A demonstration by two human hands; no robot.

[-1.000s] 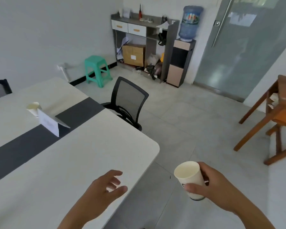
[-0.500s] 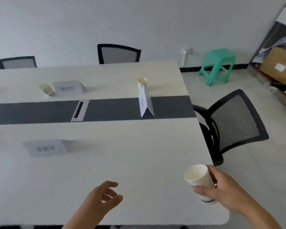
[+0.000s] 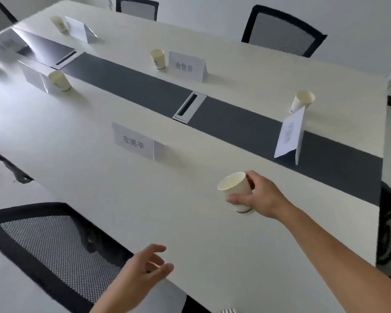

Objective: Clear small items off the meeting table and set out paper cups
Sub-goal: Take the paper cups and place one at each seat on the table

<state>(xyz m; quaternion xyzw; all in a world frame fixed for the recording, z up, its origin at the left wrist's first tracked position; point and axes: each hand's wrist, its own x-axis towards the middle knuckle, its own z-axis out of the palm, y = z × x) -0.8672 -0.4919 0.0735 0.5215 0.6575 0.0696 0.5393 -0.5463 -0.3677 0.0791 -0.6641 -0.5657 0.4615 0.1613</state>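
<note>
Over the near side of the bench (image 3: 95, 177), the right hand (image 3: 261, 196) holds a tilted cup (image 3: 234, 188), fingers wrapped round it, the left hand (image 3: 142, 274) loose-fingered and empty; cup-setting is in hand, and next it likely needs standing upright beside the cupless card (image 3: 133, 142).

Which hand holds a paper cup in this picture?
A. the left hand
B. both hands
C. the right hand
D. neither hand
C: the right hand grips a cup over the table, while the left hand is open and holds nothing.
</note>
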